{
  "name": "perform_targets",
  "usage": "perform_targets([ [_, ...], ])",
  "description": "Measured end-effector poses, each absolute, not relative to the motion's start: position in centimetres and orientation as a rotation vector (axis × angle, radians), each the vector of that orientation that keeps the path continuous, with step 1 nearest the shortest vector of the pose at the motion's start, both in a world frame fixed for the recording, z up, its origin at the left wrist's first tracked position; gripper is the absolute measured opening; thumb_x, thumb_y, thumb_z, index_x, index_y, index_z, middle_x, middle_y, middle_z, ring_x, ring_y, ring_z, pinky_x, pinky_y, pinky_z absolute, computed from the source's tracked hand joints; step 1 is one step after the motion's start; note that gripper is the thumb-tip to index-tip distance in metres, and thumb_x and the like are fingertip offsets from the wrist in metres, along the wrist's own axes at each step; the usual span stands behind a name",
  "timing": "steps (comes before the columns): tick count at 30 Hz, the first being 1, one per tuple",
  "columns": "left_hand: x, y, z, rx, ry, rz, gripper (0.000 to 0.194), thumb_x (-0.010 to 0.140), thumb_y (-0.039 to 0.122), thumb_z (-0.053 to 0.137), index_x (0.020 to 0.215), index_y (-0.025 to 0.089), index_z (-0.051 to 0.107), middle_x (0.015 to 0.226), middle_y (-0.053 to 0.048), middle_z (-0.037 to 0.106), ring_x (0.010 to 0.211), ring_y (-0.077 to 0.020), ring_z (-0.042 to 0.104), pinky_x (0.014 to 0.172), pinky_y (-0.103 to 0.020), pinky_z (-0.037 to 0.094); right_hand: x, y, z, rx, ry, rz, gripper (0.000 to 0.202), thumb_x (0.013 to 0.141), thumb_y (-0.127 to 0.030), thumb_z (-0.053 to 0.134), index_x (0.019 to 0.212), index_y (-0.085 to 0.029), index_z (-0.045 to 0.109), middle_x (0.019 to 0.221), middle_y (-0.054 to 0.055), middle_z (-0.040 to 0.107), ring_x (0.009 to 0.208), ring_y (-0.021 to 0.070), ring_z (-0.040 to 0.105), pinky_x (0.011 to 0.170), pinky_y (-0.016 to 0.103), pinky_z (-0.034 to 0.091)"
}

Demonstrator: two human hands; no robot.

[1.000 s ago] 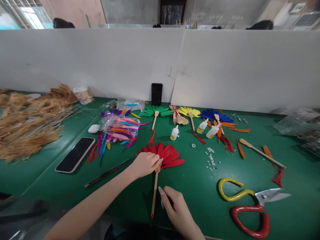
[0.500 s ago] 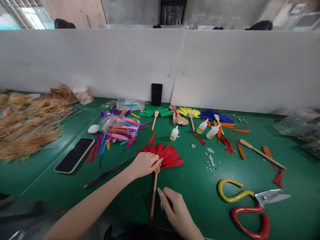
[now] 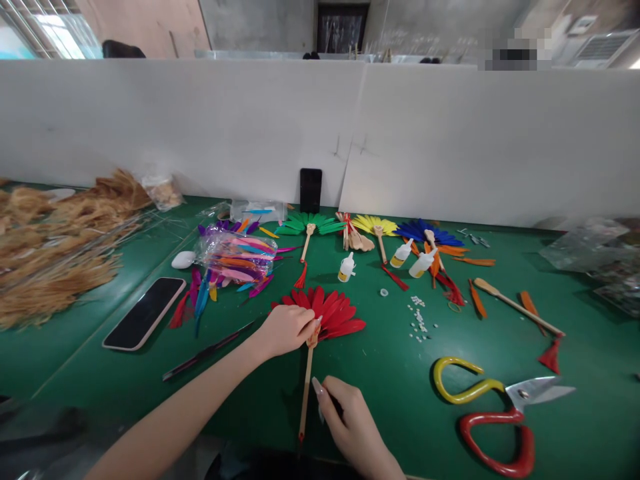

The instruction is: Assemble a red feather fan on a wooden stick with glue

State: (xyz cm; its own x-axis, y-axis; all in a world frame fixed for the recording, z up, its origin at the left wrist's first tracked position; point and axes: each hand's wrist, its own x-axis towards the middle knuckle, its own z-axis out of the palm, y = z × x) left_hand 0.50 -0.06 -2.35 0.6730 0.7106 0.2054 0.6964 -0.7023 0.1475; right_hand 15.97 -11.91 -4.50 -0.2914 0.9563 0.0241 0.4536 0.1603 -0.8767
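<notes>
A fan of red feathers (image 3: 343, 319) on a slim wooden handle (image 3: 307, 383) lies in front of me, its handle pointing towards me. My left hand (image 3: 287, 330) is closed at the base of the feathers, its thumb and fingertips pinching the fan where feathers meet wood. Just right of the handle, my right hand (image 3: 350, 420) is curled with thumb and fingers together. Something small and pale shows under its fingers, too hidden to name. Farther back lie a green feather fan (image 3: 311, 228), a yellow one (image 3: 377, 227) and a blue one (image 3: 433, 233).
Large scissors (image 3: 500, 400) lie open at the right, near small white beads (image 3: 419, 320). White glue bottles (image 3: 347, 267) stand mid-table. Left are tweezers (image 3: 207, 352), a phone (image 3: 145, 313), bagged coloured feathers (image 3: 237, 253) and straw-like fibre (image 3: 60, 227). A white board (image 3: 175, 120) borders the back.
The whole view has shifted slightly left as the camera turned. Both hands keep nearly the same places at the red fan.
</notes>
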Motion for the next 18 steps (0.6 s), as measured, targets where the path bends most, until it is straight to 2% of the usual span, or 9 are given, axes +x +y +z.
perform_targets([
  [8,0.71,-0.1,-2.67,2.833,1.189,0.35,0.032,0.092,0.029,0.035,0.066,0.017,0.049,0.06,0.0,0.061,0.056,-0.0129,0.059,0.048,-0.023,0.033,15.92,-11.94,-4.66,-1.353,-1.825,1.106,0.035,0.094,-0.033,0.032,0.061,-0.02,0.027,0.057,-0.005,0.035,0.051,0.0087,0.033,0.049,0.022,0.024],
  [18,0.75,-0.08,-2.71,2.823,1.204,0.349,0.033,0.092,0.03,0.035,0.066,0.017,0.05,0.059,-0.001,0.06,0.055,-0.0128,0.059,0.048,-0.022,0.034,16.03,-11.98,-4.52,-1.335,-1.841,1.06,0.034,0.093,-0.028,0.035,0.06,-0.019,0.033,0.056,-0.005,0.038,0.05,0.0081,0.035,0.048,0.022,0.025],
])
